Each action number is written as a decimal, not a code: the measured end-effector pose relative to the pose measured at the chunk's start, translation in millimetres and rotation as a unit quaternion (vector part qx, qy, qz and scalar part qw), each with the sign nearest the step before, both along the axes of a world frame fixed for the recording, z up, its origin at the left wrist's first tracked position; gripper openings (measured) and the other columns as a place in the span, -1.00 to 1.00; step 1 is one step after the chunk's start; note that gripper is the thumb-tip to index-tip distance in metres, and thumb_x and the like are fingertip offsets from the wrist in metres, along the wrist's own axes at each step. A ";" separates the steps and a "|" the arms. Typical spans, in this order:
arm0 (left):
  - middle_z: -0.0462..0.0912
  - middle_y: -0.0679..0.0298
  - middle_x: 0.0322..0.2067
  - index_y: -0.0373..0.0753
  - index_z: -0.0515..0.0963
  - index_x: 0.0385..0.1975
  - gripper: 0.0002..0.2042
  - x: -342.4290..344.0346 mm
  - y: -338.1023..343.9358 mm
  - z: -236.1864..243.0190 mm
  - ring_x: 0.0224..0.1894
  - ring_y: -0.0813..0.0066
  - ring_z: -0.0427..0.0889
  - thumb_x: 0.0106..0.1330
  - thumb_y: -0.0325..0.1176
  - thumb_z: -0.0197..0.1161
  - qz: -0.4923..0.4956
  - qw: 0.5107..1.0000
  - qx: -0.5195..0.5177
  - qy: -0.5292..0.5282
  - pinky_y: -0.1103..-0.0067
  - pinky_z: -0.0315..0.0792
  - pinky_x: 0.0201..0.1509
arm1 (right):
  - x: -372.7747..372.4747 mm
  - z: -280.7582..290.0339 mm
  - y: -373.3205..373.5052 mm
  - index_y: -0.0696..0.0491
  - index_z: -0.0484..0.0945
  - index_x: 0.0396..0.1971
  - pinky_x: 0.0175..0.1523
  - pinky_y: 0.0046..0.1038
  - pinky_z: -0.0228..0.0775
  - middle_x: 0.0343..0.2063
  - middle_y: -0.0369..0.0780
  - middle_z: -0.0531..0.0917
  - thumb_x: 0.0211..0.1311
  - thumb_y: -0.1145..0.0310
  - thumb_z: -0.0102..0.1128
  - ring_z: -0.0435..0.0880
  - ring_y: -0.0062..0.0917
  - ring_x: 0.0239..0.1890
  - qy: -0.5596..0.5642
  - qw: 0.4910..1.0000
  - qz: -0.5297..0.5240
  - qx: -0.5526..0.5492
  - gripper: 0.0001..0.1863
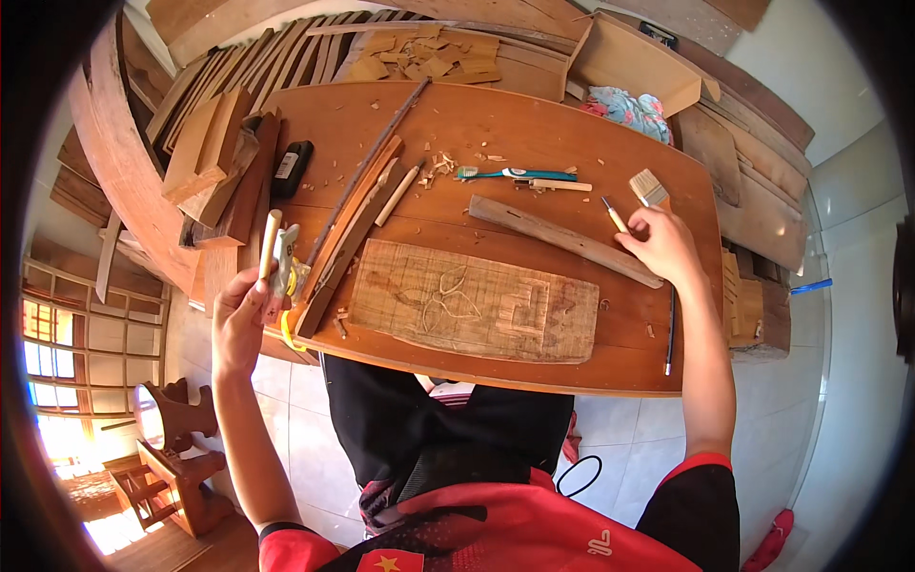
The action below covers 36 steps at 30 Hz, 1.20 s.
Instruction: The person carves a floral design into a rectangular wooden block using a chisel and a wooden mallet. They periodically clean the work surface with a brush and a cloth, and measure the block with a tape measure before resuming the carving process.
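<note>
My left hand (243, 315) grips a pale wooden handle (271, 243) along with a small grey package (284, 257) at the table's left edge. At the right, my right hand (658, 243) pinches a thin tool (619, 216) with a pale handle and dark tip, just below a paintbrush (649, 188). Between my hands lies a carved board (505, 343) with a leaf outline and a cut shape. A long weathered wood strip (553, 238) lies above it, with a teal toothbrush (515, 173) and pale-handled tools (562, 185) farther back.
Long wood strips (338, 253), a rod (400, 110) and a black object (293, 168) lie on the wooden table (629, 362) among shavings. Stacked boards (205, 143) stand left; a cardboard box (620, 57) with cloth (629, 114) sits behind; wooden furniture (181, 472) is at lower left.
</note>
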<state>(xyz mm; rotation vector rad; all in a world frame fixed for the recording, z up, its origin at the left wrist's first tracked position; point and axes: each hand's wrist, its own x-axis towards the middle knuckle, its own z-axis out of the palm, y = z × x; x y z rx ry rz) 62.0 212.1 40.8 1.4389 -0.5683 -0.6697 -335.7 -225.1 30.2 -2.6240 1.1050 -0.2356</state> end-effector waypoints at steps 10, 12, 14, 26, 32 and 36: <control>0.69 0.29 -0.30 -0.41 0.58 0.10 -0.74 9.6 -65.9 -7.8 -0.28 0.57 0.69 0.55 -0.40 0.18 -0.061 0.996 0.043 -0.042 0.59 0.60 -0.07 | 63.8 26.3 -3.3 0.18 0.47 -0.19 -0.13 -0.18 0.53 -0.34 -0.03 0.70 0.39 0.30 0.17 0.72 -0.10 -0.26 0.038 0.995 0.004 0.091 -0.77; 0.69 0.29 -0.31 -0.40 0.58 0.10 -0.74 9.8 -79.3 -8.2 -0.27 0.57 0.69 0.55 -0.39 0.18 -0.076 0.995 0.038 -0.050 0.60 0.57 -0.10 | 75.2 5.7 -13.4 0.14 0.44 -0.13 -0.08 -0.18 0.51 -0.23 -0.04 0.67 0.32 0.34 0.19 0.72 -0.19 -0.14 -0.021 0.997 0.054 0.060 -0.75; 0.69 0.28 -0.32 -0.40 0.58 0.10 -0.74 5.2 -82.8 -6.5 -0.26 0.57 0.69 0.55 -0.39 0.18 -0.073 0.995 0.042 -0.058 0.62 0.56 -0.12 | 105.5 9.1 -2.3 0.14 0.43 -0.14 0.03 -0.18 0.52 -0.16 -0.04 0.64 0.22 0.34 0.26 0.70 -0.19 0.00 -0.017 0.995 0.089 0.028 -0.70; 0.60 0.33 -0.44 -0.38 0.59 0.06 -0.76 -6.5 -87.0 -7.9 -0.41 0.62 0.56 0.57 -0.36 0.16 -0.082 0.997 0.005 0.008 0.64 0.43 -0.27 | 162.3 13.0 -2.9 0.16 0.61 -0.18 -0.02 -0.12 0.61 -0.13 -0.08 0.70 0.08 0.40 0.32 0.73 -0.13 -0.09 0.119 0.965 0.230 -0.045 -0.71; 0.65 0.27 -0.36 -0.38 0.58 0.07 -0.76 -9.9 -80.9 -0.1 -0.37 0.60 0.60 0.58 -0.37 0.13 -0.057 0.998 0.008 0.016 0.63 0.46 -0.22 | 183.0 46.8 30.8 0.14 0.67 -0.23 -0.21 -0.09 0.58 -0.46 -0.07 0.73 0.21 0.30 0.28 0.75 -0.12 -0.37 0.085 0.968 0.225 -0.069 -0.77; 0.68 0.26 -0.30 -0.38 0.57 0.11 -0.73 -3.0 -72.8 -3.2 -0.29 0.57 0.66 0.59 -0.34 0.13 -0.045 0.999 -0.001 0.020 0.59 0.53 -0.13 | 221.3 54.7 62.6 0.09 0.68 -0.33 -0.32 -0.07 0.53 -0.66 -0.11 0.67 0.30 0.13 0.33 0.69 -0.10 -0.54 0.072 0.966 0.247 0.022 -0.70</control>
